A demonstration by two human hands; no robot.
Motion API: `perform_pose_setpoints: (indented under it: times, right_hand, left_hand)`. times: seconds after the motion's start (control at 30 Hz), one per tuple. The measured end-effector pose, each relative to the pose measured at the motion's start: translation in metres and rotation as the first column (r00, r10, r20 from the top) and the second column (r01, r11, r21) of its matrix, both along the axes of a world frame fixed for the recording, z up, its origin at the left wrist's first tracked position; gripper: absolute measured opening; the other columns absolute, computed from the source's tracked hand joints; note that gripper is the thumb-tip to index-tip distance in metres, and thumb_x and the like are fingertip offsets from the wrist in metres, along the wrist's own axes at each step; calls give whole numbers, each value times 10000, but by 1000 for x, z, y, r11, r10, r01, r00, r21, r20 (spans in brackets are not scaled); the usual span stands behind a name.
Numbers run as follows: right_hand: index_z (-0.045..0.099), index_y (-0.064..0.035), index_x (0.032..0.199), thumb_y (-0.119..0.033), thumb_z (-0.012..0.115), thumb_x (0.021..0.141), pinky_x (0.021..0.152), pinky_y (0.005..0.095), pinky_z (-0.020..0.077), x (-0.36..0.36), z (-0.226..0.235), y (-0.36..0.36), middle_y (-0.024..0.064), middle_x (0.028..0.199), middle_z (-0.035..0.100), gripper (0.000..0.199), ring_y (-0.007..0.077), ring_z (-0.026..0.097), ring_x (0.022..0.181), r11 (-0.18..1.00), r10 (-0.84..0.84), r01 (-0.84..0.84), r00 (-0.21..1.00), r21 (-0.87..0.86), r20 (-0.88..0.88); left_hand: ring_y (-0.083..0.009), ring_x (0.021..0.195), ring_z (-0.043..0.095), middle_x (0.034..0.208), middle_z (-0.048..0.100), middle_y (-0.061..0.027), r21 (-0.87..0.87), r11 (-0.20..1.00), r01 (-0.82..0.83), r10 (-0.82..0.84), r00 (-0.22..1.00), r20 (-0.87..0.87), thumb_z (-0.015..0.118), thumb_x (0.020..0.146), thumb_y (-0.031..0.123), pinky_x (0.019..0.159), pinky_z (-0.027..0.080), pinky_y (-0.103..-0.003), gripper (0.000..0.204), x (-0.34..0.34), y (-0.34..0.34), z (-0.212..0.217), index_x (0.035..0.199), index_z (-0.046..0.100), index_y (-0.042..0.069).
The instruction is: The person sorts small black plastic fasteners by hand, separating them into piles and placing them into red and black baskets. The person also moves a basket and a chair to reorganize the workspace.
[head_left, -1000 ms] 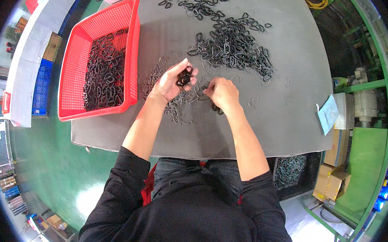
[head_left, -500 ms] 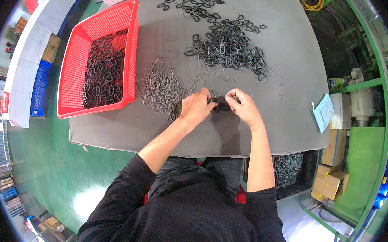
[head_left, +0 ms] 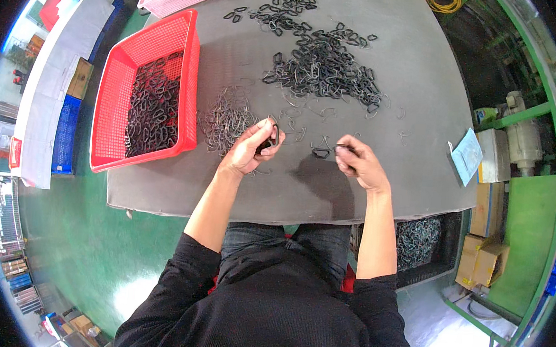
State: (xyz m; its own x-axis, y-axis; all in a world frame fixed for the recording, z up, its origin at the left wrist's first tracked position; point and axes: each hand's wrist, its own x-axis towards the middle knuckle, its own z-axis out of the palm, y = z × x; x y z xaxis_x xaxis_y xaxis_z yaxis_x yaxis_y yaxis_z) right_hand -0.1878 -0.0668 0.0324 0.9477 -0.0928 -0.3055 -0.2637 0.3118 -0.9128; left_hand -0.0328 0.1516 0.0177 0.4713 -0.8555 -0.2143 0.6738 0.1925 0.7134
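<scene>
My left hand (head_left: 249, 149) is closed around black carabiner-like links (head_left: 276, 133), one curved end standing up past the fingertips. My right hand (head_left: 364, 164) pinches a dark piece (head_left: 342, 146), perhaps another link, mostly covered by the fingers. Between the hands, a single black link (head_left: 321, 153) lies on the grey table (head_left: 276, 196) with thin bent wire beside it. Close behind my left hand spreads a heap of bent silver wires (head_left: 226, 115). Farther off sits a big pile of black links (head_left: 329, 71), some with silver wire on them.
A red plastic basket (head_left: 192, 96) partly filled with black links stands at the table's left edge, a pink basket (head_left: 174, 0) behind it. A blue face mask (head_left: 465, 157) lies near the right edge. Under the table is a black crate (head_left: 450, 247) of metal pieces.
My hands were together over dark pieces at the table's middle; now they are apart. The left has moved left with black links, the right slightly right. A single link now shows between them.
</scene>
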Motion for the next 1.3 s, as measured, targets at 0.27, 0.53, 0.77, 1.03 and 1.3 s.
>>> perform_pose_setpoints:
  times: [0.27,0.53,0.77,1.03,1.3]
  right_hand:
    - [450,-101,780,-380,477,925,357,166,187,-13,-15,-4,-32,582,339,315,38,271,433,829,-261,173,961,532,95]
    - [422,-101,747,-285,437,951,377,194,198,40,38,26,-17,617,395,275,44,291,457,964,-159,133,982,231,99]
    - [640,-52,916,-419,573,842,727,337,497,193,124,164,146,943,605,380,220,617,846,727,288,-124,948,-675,137]
    - [635,-87,919,-273,631,799,790,376,488,190,84,180,95,968,590,222,258,583,929,570,184,320,848,-757,497]
    - [506,-23,1180,-229,575,849,955,416,367,-1,-31,-46,185,1193,510,396,354,459,1122,43,-484,464,785,-885,388]
  left_hand:
    - [-95,499,479,662,556,-32,397,918,16,-132,954,268,586,847,199,384,298,-234,158,-29,-48,-8,846,499,67]
    - [-336,737,628,880,643,-168,430,817,-384,-438,72,896,514,870,190,627,484,-445,206,-64,-61,-27,1014,502,43]
    - [-361,610,625,622,609,-172,629,664,-404,-706,-64,705,549,865,206,531,493,-446,255,-64,-84,-10,911,420,-8]
    - [-372,712,624,761,636,-172,614,703,-358,-607,148,781,605,816,191,634,491,-459,240,-49,-52,-5,937,474,31]
    - [-377,673,602,678,596,-172,188,486,-854,-271,57,961,584,837,215,594,450,-463,207,30,52,118,911,440,87]
